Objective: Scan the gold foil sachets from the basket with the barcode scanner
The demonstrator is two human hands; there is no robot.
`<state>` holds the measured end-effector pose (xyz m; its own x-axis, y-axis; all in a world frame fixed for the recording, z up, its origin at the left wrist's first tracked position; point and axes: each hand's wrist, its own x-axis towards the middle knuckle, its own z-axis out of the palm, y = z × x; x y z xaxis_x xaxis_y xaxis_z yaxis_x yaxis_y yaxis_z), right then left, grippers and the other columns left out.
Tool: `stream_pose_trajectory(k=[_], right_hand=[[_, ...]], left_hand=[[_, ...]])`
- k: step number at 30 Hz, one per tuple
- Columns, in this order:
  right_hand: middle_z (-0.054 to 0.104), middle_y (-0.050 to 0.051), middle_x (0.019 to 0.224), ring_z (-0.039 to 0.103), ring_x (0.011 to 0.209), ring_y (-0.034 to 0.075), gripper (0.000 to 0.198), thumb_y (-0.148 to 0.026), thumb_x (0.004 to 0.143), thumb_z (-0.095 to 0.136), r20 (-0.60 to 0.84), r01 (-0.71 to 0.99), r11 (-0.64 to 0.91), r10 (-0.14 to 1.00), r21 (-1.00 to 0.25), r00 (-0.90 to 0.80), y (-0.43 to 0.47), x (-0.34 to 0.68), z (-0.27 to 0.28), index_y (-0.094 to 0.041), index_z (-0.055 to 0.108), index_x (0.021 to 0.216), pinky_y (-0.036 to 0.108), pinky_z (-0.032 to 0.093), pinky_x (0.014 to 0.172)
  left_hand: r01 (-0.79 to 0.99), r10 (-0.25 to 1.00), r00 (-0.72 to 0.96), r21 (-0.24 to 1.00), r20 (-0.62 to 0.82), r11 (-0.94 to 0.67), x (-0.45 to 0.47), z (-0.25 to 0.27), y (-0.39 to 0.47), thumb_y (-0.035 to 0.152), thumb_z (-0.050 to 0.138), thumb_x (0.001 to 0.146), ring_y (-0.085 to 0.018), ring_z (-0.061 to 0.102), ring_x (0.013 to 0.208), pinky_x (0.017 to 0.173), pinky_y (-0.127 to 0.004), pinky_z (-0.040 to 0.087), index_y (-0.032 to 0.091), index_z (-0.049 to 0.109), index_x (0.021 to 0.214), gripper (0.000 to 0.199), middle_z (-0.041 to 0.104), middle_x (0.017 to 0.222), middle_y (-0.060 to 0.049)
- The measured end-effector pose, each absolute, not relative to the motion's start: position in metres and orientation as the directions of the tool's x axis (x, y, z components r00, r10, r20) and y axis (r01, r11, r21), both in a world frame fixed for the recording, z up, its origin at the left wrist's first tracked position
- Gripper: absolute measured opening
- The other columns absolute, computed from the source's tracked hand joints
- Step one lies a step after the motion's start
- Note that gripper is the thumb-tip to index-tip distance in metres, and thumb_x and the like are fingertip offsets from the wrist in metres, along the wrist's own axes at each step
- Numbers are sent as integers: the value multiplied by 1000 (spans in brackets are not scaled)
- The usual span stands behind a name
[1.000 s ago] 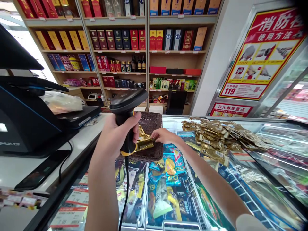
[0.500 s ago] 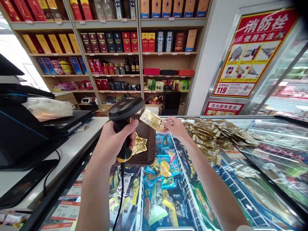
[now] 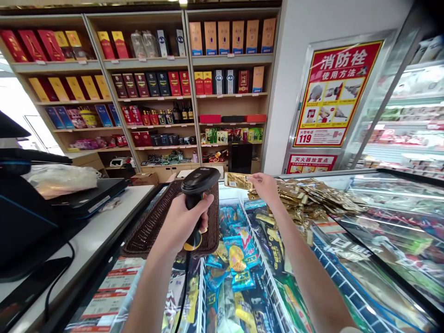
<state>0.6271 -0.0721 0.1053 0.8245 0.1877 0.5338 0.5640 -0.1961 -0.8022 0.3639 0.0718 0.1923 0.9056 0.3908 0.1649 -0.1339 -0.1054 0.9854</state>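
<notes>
Packet lifted off basket; right hand pinches it, left hand grips scanner.

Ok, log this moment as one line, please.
left hand: grips black handheld barcode scanner | right hand: holds flat gold foil packet in front of scanner | below: brown woven tray
</notes>
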Motion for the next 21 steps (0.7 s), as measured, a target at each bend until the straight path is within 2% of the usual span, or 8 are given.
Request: stream_pose_trajectory(k=[3,6,14,21], right_hand=[[72,8,80,67,65,20,37,-51,78,64,538,550,-63,137,-833,832,-74,628,108,-15,71,85,31,56,58],[72,9,79,65,62,19,39,-52,75,67,548,551,-7,84,-835,832,-78,627,113,-14,71,86,30,56,56],[74,9,81,66,64,19,48,-56,66,75,465,441,183,115,-879,878,-80,623,122,-13,73,88,30,56,57],[73,9,80,68,66,21,46,-53,65,77,435,406,211,114,-889,893,-83,622,123,-14,72,88,32,58,57]], left_hand=[[-100,389,912,990,133,-103,370,188,68,41,72,77,-11,49,43,41,-22,40,19,51,70,31,51,53,4],[-59,394,915,994,90,-91,375,184,67,40,73,76,-11,49,44,40,-22,39,19,49,65,34,51,53,3],[-26,316,948,999,35,-35,376,184,70,39,73,76,-10,49,44,41,-22,39,19,51,70,30,51,54,3],[-33,326,944,997,53,-67,375,184,73,39,72,77,-10,49,45,41,-21,38,19,49,69,32,50,54,4]])
